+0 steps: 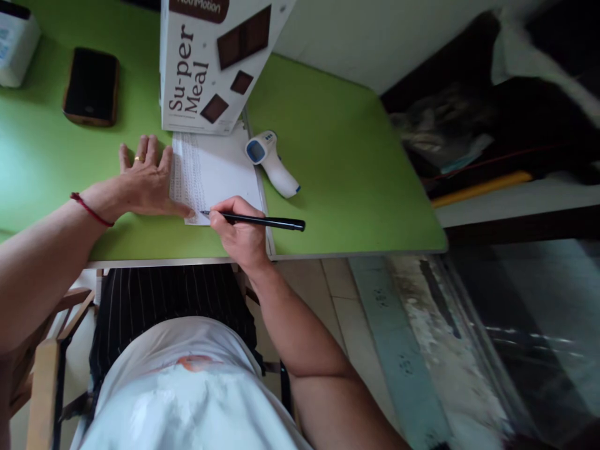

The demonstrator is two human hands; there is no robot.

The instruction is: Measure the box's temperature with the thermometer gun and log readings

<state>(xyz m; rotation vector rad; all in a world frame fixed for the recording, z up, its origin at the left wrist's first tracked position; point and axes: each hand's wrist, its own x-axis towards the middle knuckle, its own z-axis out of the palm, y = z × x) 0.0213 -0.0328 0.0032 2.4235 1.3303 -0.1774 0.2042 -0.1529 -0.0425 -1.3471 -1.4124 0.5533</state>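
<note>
A sheet of white paper (220,169) lies on the green table, its left part covered in rows of small handwriting. My right hand (244,234) grips a black pen (276,222), whose tip meets the paper near its lower edge. Flat at the sheet's left side rests my left hand (147,181), fingers spread, the thumb on the paper's lower left corner. A ring and a red cord bracelet are on that arm. A white box with brown chocolate pictures (197,81) stands at the top of the sheet and hides its far end.
A white infrared thermometer (274,165) lies at the paper's right edge. Farther left are a dark phone (91,87) and a white container (16,47). The green table (337,169) has a seam beside the paper. A wooden chair (44,387) stands at the lower left.
</note>
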